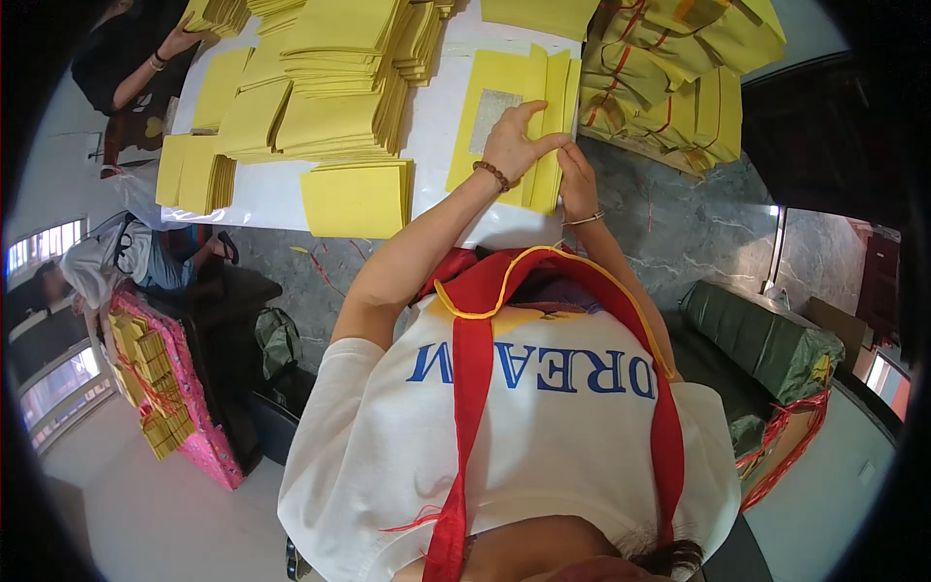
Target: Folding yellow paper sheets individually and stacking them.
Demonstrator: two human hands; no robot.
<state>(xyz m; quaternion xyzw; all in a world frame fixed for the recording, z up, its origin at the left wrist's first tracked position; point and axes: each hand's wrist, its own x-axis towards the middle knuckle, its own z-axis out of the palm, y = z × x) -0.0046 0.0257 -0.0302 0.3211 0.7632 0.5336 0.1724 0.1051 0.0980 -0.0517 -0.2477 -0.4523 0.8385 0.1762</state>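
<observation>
A yellow paper sheet (pixel 468 136) with a silver-grey square (pixel 497 109) lies on the table in front of me, its right side folded into upright, overlapping flaps. My left hand (pixel 519 141), with a brown beaded bracelet at its wrist, rests on the folded part. Its thumb and index finger are stretched apart, the thumb reaching to the right edge. There my right hand (pixel 579 184), wearing a thin bangle, has its fingers closed at the paper's edge beside the left thumb. Part of its grip is hidden.
Stacks of folded yellow paper (pixel 335 116) fill the table's (pixel 432 116) left side; a smaller stack (pixel 357 199) sits at the near edge. Yellow bundles with red ties (pixel 659 87) stand right. Another person's hand (pixel 176 41) touches paper at far left. Green-wrapped packages (pixel 761 335) are at right.
</observation>
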